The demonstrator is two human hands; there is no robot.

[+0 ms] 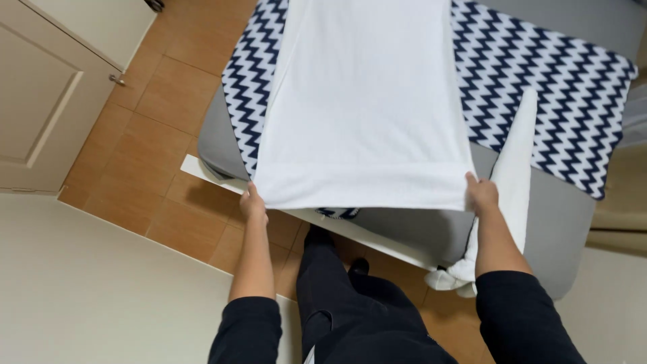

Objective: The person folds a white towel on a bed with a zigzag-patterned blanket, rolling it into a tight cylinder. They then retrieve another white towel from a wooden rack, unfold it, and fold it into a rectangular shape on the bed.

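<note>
A large white towel (364,101) lies stretched flat over a navy-and-white zigzag blanket (539,74) on a grey bed (566,222). My left hand (253,202) grips the towel's near left corner. At the near right corner, my right hand (482,193) pinches the hem. The near edge is lifted taut between both hands, just past the bed's edge. Black sleeves cover my forearms.
A second white cloth (513,182) lies folded in a long strip on the bed to the right, drooping over the edge. Brown tiled floor (162,135) runs to the left, with a cream door (47,101) and wall beyond. My dark-trousered legs (330,283) stand against the bed.
</note>
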